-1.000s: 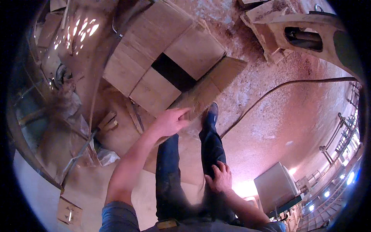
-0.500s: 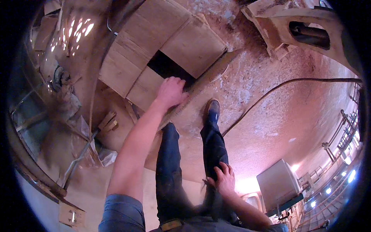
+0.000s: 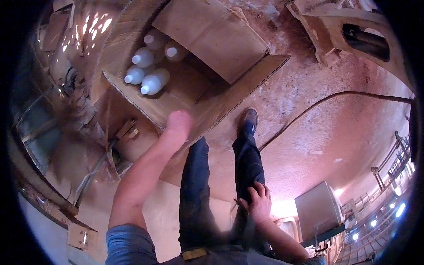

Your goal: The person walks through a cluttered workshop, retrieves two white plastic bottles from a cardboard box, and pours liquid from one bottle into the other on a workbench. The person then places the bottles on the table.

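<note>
A large cardboard box (image 3: pixel 204 84) stands in front of me with its near and left flaps folded outward. Inside, toward its left, several whitish bottles (image 3: pixel 152 84) with white caps are grouped together. The far-right flap (image 3: pixel 212 35) still covers part of the inside. My left hand (image 3: pixel 179 123) is closed at the box's near corner, on the edge of a flap; its fingertips are hidden. My right hand (image 3: pixel 257 204) lies on my right thigh with its fingers apart. A thin strip (image 3: pixel 235 205) shows beside its thumb, too small to name.
A dark hose (image 3: pixel 335 94) runs across the dusty floor on the right. At the upper right is a heavy pale machine frame (image 3: pixel 335 33). A pale box-shaped object (image 3: pixel 319 208) stands at the lower right. Plastic sheeting and poles crowd the left, beside small wood blocks (image 3: pixel 127 130).
The flaps that nearly covered the box have swung outward, and the bottles have come into view. My left hand has moved back toward me and closed. My right hand has stayed on the thigh.
</note>
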